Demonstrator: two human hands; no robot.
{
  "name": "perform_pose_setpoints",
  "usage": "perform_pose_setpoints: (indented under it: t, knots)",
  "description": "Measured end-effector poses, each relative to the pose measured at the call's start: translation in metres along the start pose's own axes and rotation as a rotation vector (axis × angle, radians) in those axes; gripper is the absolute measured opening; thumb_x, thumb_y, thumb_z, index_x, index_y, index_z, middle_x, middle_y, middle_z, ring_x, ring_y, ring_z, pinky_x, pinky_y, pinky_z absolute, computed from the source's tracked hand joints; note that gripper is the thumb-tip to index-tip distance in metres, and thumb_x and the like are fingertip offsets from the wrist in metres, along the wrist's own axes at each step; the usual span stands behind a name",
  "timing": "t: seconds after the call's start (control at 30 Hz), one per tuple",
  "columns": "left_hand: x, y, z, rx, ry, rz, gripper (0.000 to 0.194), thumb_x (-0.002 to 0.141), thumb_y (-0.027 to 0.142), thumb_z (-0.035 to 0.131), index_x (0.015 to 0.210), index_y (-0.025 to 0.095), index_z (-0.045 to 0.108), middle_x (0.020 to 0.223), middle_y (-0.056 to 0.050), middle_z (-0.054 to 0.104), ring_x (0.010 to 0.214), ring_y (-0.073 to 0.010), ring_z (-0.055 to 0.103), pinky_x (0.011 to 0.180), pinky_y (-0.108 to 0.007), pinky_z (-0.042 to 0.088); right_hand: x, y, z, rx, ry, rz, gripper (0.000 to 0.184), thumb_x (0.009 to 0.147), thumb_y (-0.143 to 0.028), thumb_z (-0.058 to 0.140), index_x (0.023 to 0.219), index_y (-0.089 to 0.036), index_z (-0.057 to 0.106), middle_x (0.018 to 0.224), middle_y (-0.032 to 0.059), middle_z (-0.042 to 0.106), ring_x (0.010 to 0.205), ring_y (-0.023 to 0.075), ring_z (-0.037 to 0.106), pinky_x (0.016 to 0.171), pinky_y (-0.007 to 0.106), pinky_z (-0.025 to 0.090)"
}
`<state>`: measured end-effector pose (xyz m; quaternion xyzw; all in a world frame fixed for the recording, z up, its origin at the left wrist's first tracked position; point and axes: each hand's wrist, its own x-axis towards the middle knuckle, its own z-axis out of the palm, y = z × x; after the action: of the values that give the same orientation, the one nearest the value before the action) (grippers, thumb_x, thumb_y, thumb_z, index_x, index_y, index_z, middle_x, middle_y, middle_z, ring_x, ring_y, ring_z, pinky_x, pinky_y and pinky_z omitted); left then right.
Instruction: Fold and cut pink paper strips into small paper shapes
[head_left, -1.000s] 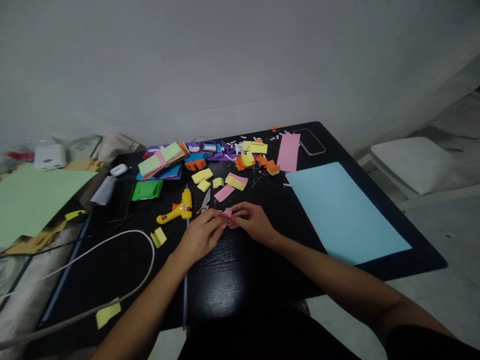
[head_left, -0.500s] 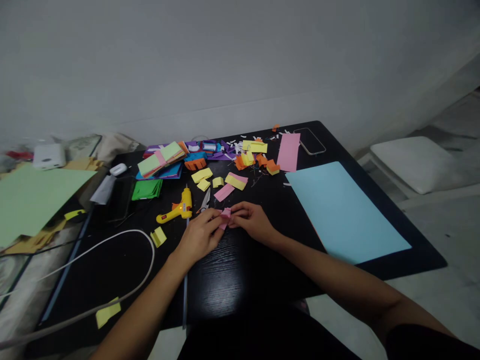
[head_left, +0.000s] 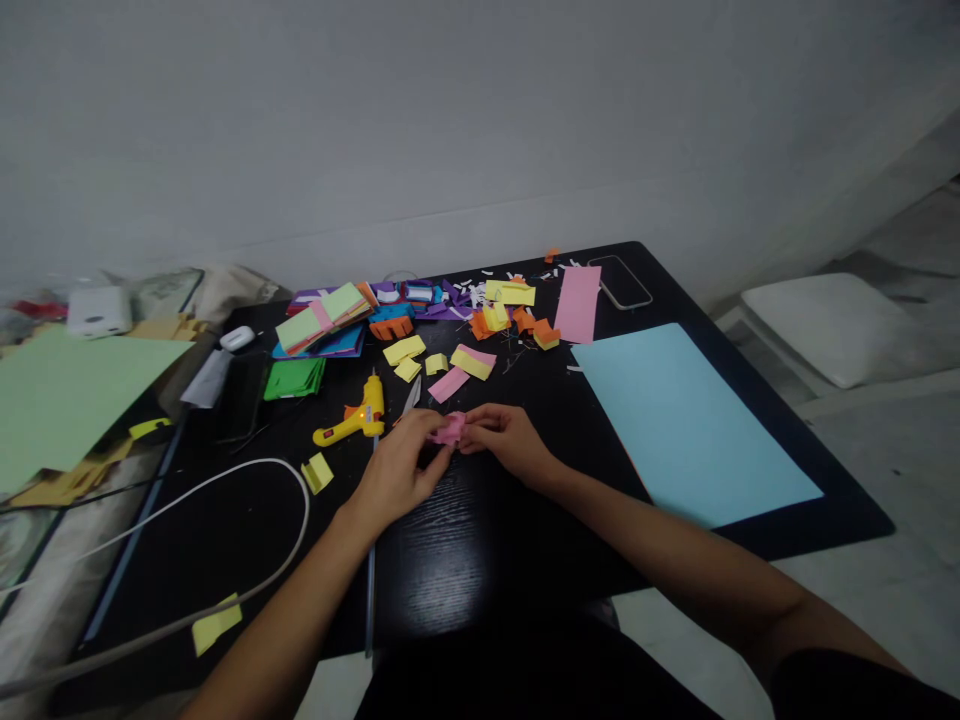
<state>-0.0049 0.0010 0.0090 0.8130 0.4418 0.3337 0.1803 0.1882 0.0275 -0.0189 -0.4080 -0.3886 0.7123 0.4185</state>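
Observation:
A small folded piece of pink paper (head_left: 449,429) is held between both hands above the front middle of the black table (head_left: 480,540). My left hand (head_left: 401,465) grips its left side with thumb and fingers. On its right side, my right hand (head_left: 506,440) pinches the edge. Just beyond the left hand lie scissors (head_left: 412,393), their handles mostly covered by it. A yellow hot glue gun (head_left: 364,413) rests to the left of them. Pink and yellow paper strips (head_left: 474,362) lie past the fingertips.
Light blue paper sheets (head_left: 694,430) cover the table's right side, with a phone (head_left: 619,283) behind. Stacked coloured papers (head_left: 326,318), green paper (head_left: 294,379) and orange pieces (head_left: 491,321) lie toward the wall. A white cable (head_left: 304,500) loops at left. A white stool (head_left: 814,325) stands right.
The pink paper has turned from a more upright position to a flatter one between my fingers. My left hand has shifted slightly, covering more of the scissors.

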Motion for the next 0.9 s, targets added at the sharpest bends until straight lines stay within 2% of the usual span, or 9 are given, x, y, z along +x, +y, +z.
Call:
perform_pose_setpoints:
  t: [0.17,0.37,0.57,0.67,0.77,0.83,0.9]
  knots:
    - [0.001,0.002,0.006,-0.212,0.082,-0.194,0.035,0.090,0.023,0.066,0.120,0.021,0.049,0.103,-0.006,0.066,0.081,-0.0150,0.066,0.074,-0.029,0.056,-0.002,-0.006,0.000,0.105,-0.004,0.045,0.037,0.065,-0.031,0.088,0.087,-0.016,0.063,0.076,0.0041,0.077,0.069,0.0182,0.076,0.075,0.033,0.064]
    - [0.002,-0.001,0.010,-0.390,0.021,-0.317,0.015,0.092,0.031,0.064,0.102,0.020,0.062,0.084,-0.001,0.069,0.074,-0.0144,0.067,0.072,-0.027,0.056,-0.004,-0.006,0.003,0.082,-0.065,-0.028,0.041,0.070,-0.034,0.085,0.087,-0.021,0.049,0.071,0.0000,0.075,0.069,0.0185,0.076,0.067,0.030,0.063]
    - [0.005,-0.001,0.012,-0.636,0.072,-0.463,0.020,0.086,0.035,0.071,0.093,0.018,0.066,0.079,-0.001,0.070,0.069,-0.0137,0.067,0.066,-0.026,0.056,-0.006,0.000,0.005,-0.109,-0.062,-0.140,0.029,0.079,-0.034,0.076,0.085,-0.022,0.050,0.071,-0.0008,0.070,0.069,0.0170,0.073,0.062,0.028,0.061]
    - [0.007,-0.002,0.012,-0.728,0.105,-0.512,0.022,0.084,0.036,0.073,0.087,0.016,0.065,0.076,-0.001,0.069,0.067,-0.0135,0.067,0.064,-0.025,0.057,-0.010,0.000,0.005,-0.338,0.056,-0.374,0.023,0.083,-0.031,0.072,0.085,-0.022,0.050,0.085,0.0029,0.068,0.075,0.0168,0.070,0.062,0.028,0.060]
    - [0.008,-0.004,0.011,-0.760,0.133,-0.550,0.023,0.081,0.035,0.075,0.083,0.016,0.063,0.072,0.001,0.066,0.063,-0.0118,0.065,0.063,-0.024,0.056,-0.015,-0.001,0.005,-0.602,0.184,-0.727,0.016,0.082,-0.021,0.071,0.086,-0.021,0.055,0.106,0.0090,0.062,0.095,0.0206,0.067,0.077,0.036,0.062]
    - [0.009,-0.005,0.010,-0.766,0.124,-0.565,0.023,0.080,0.034,0.076,0.082,0.016,0.062,0.072,0.001,0.065,0.061,-0.0112,0.065,0.062,-0.023,0.055,-0.016,0.000,0.004,-0.731,0.167,-0.877,0.012,0.083,-0.015,0.069,0.090,-0.021,0.061,0.115,0.0110,0.058,0.109,0.0234,0.063,0.090,0.041,0.060]
    - [0.008,-0.006,0.010,-0.763,0.105,-0.564,0.022,0.080,0.033,0.076,0.082,0.016,0.062,0.070,0.002,0.065,0.060,-0.0109,0.064,0.062,-0.023,0.055,-0.016,0.002,0.003,-0.810,0.121,-0.930,0.017,0.085,-0.013,0.067,0.098,-0.023,0.065,0.124,0.0122,0.056,0.116,0.0245,0.060,0.094,0.042,0.059]
